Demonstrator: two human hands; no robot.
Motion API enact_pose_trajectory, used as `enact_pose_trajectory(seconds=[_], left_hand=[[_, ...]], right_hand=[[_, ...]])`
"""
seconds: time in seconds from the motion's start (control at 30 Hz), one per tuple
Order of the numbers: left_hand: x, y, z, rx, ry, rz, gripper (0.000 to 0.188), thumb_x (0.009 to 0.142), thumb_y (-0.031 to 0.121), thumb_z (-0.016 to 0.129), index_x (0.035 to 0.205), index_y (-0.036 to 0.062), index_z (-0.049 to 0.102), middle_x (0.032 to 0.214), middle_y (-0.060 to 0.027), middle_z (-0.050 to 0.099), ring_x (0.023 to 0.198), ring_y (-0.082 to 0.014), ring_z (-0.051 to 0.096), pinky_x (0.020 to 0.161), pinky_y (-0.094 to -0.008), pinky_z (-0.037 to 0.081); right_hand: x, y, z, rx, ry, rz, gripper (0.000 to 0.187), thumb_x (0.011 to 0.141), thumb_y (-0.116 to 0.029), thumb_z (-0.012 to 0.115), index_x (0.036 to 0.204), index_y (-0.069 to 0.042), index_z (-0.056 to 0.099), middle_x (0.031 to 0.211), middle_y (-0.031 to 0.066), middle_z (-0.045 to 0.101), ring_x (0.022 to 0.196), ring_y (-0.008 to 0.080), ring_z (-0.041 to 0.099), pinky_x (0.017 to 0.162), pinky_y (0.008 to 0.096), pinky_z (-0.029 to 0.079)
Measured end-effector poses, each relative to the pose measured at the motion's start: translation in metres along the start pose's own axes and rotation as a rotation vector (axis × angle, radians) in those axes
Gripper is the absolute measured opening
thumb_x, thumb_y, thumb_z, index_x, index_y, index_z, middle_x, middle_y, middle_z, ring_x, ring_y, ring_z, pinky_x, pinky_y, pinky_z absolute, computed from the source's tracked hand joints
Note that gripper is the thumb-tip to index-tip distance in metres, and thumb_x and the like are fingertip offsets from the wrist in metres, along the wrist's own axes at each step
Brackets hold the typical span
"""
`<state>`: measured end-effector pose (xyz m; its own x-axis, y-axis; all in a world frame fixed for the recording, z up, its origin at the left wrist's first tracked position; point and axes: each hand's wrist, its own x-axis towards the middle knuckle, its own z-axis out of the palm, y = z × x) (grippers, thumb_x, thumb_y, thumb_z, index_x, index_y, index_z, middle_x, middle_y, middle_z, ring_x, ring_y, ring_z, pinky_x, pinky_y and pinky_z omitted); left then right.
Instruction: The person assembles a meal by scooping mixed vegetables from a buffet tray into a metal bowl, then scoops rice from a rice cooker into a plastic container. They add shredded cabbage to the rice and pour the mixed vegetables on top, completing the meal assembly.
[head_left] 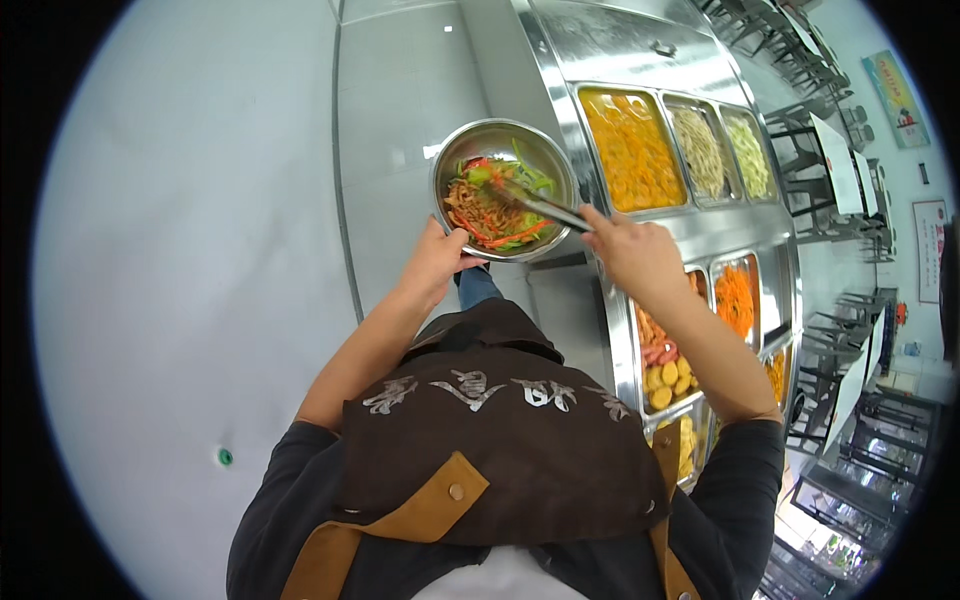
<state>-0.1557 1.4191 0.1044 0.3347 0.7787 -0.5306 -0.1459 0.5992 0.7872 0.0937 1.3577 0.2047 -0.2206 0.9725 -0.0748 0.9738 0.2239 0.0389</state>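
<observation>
My left hand (437, 258) grips the near rim of a round steel bowl (548, 160) and holds it up beside the counter. The bowl carries brown noodle-like strips, green vegetable pieces and red and orange slivers. My right hand (632, 250) is closed on metal tongs (535, 203), whose tips reach into the food in the bowl. Both forearms are bare and stretch forward from my dark sleeves and brown apron.
A stainless steel serving counter (600, 50) runs along the right with several inset trays: orange pieces (630, 150), pale shreds (700, 150), greenish shreds (750, 155), shredded carrot (735, 298), and pink and yellow bits (662, 375). Pale tiled floor (200, 250) lies left. Chairs and tables (830, 180) stand at far right.
</observation>
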Motion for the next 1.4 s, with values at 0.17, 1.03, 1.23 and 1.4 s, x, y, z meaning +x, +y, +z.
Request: enact_pose_trajectory(seconds=[0.17,1.03,1.23,1.4], left_hand=[[0.065,0.061,-0.007,0.006,0.09,0.039,0.04,0.089,0.009,0.043,0.128,0.0032,0.037,0.117,-0.0125,0.056,0.095,-0.0191,0.063,0.076,-0.0321,0.057],[0.39,0.285,-0.133,-0.082,0.168,0.097,0.046,0.087,0.006,0.042,0.132,0.0053,0.032,0.118,-0.0119,0.056,0.093,-0.0197,0.065,0.072,-0.0295,0.058],[0.454,0.323,-0.135,-0.06,0.112,0.094,0.045,0.088,0.007,0.042,0.131,0.0016,0.027,0.121,-0.0168,0.05,0.097,-0.0242,0.062,0.074,-0.0347,0.058],[0.539,0.346,-0.123,-0.069,0.159,0.04,0.047,0.087,0.006,0.043,0.132,0.0051,0.03,0.119,-0.0138,0.054,0.096,-0.0207,0.063,0.075,-0.0338,0.058]], right_hand=[[0.097,0.051,-0.015,0.069,0.007,0.04,0.037,0.093,-0.037,0.05,0.121,-0.014,0.056,0.081,0.014,0.063,0.07,0.0355,0.063,0.064,0.0458,0.05],[0.535,0.1,-0.044,-0.006,-0.113,-0.047,0.044,0.092,-0.04,0.053,0.129,-0.016,0.052,0.084,0.0147,0.064,0.076,0.036,0.063,0.072,0.046,0.05],[0.602,0.131,-0.014,0.181,-0.251,0.041,0.044,0.09,-0.042,0.054,0.126,-0.016,0.055,0.085,0.0175,0.066,0.084,0.0366,0.063,0.076,0.0461,0.05],[0.665,0.165,0.016,0.321,-0.073,-0.021,0.033,0.087,-0.025,0.061,0.119,-0.016,0.059,0.074,0.0124,0.065,0.069,0.0337,0.062,0.065,0.0455,0.049]])
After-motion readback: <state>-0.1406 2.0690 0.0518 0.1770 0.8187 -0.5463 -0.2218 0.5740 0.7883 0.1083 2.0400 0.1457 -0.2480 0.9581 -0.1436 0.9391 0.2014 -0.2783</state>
